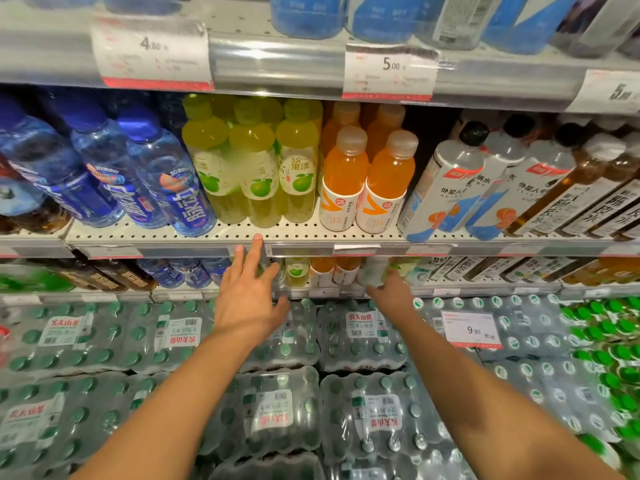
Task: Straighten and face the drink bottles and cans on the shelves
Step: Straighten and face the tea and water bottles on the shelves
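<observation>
Hands first: your left hand [247, 299] is spread loose, fingertips on the middle shelf edge [311, 249]. Your right hand [391, 292] grips a pale bottle [374, 271] on the lower shelf [450, 292], below the orange bottles [363, 188].

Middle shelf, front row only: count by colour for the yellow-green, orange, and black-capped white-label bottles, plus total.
Yellow-green bottles: 3
Orange bottles: 2
Black-capped white-label bottles: 3
Total: 8
</observation>
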A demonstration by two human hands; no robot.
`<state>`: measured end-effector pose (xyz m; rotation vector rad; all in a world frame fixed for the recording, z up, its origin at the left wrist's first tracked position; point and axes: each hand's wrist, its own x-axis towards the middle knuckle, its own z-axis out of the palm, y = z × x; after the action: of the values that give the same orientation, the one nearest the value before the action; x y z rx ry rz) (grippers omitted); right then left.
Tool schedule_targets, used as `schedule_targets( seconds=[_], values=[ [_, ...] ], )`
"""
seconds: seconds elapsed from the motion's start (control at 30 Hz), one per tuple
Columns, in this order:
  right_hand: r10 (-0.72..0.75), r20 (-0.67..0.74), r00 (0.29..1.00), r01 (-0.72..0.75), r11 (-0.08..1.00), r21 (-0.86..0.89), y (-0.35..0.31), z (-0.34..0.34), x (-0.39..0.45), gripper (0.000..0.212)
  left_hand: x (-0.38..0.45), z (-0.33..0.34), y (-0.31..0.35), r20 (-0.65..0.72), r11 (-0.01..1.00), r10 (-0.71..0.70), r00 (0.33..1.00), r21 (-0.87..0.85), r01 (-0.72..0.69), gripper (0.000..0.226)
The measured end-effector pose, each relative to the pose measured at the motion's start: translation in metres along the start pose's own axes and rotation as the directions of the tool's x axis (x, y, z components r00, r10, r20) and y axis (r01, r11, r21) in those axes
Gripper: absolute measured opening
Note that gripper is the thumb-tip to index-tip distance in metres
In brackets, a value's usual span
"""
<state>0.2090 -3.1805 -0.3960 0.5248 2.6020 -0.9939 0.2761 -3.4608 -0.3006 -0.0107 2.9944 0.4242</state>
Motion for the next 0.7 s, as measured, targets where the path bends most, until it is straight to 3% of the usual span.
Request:
schedule_targets(
  seconds=[0.1,0.2,0.43,0.7],
  values=[
    [-0.017,0.109,0.994,0.017,1.000,0.000,0.015,0.002,-0.038,0.053,0.000,-0.005,-0.003,0.016,0.999,0.033,0.999,-0.022,-0.033,0.061],
    [0.001,0.182,0.983,-0.004,1.000,0.014,0.019,-0.003,-0.073,0.027,0.001,-0.012,-0.007,0.063,0.998,0.039,0.997,-0.052,-0.035,0.053],
    [-0.017,0.148,0.989,0.012,0.999,0.030,0.029,-0.040,-0.125,0.023,-0.008,-0.022,-0.012,0.155,0.996,0.087,0.984,-0.048,-0.080,0.060],
    [0.027,0.105,0.994,-0.014,0.992,-0.125,0.031,-0.064,-0.117,0.026,-0.063,0.007,-0.037,0.338,0.997,0.022,0.941,-0.083,0.006,0.059]
  ],
)
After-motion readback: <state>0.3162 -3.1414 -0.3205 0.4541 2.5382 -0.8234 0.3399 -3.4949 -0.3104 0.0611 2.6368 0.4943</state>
